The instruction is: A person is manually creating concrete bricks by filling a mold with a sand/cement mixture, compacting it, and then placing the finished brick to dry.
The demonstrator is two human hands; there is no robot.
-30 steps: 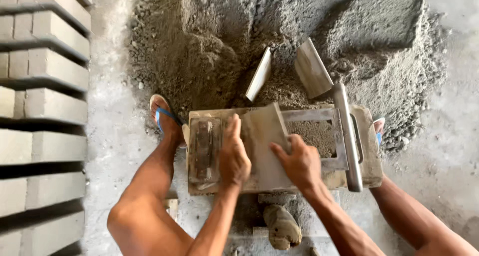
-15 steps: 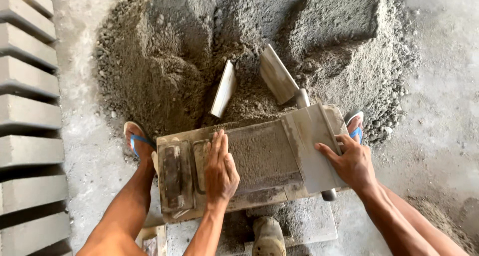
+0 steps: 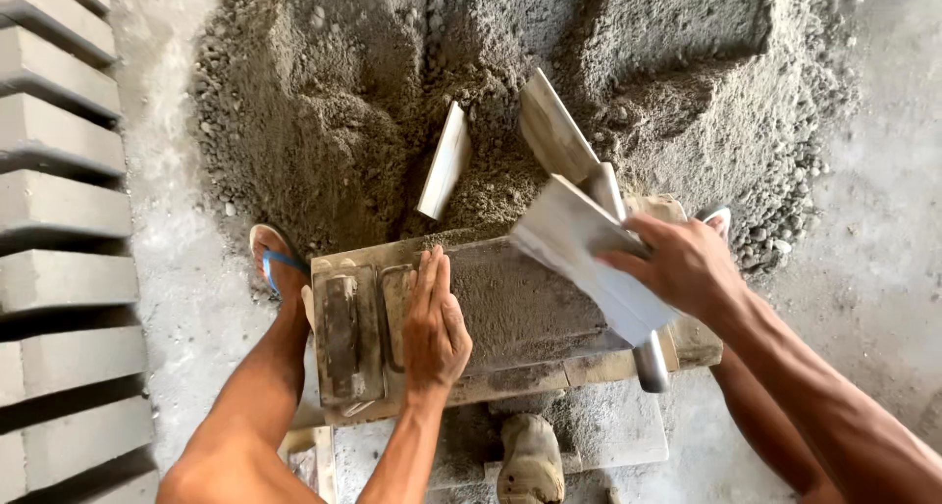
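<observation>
Head view. The left hand (image 3: 435, 322) is laid flat, palm down, at the lower centre of the frame, with the fingers held together and extended toward the upper edge. It rests on the block mould (image 3: 491, 318), just beside the filled cavity, and nothing is grasped by it. The left forearm is run down to the lower edge of the frame.

The right hand (image 3: 682, 265) is located right of centre. Its fingers are closed over the flat grey plate (image 3: 589, 264), which is gripped at its right-hand part. The right forearm is extended from the lower right corner toward the centre.

The plate is held tilted above the right half of the mould. Its long axis is run diagonally, from upper left near the frame centre to lower right. A metal bar (image 3: 652, 362) is seen below it, pointing to the lower edge.

The mould is set across the centre of the frame, with its long axis roughly horizontal and slightly raised to the right. Its cavity is filled with grey mix.

A heap of grey mix (image 3: 324, 102) is spread over the upper half. A flat blade (image 3: 445, 162) is stuck in it, and stands tilted. Finished blocks (image 3: 59, 200) are stacked along the left edge. A sandalled foot (image 3: 278, 265) is placed left of the mould.
</observation>
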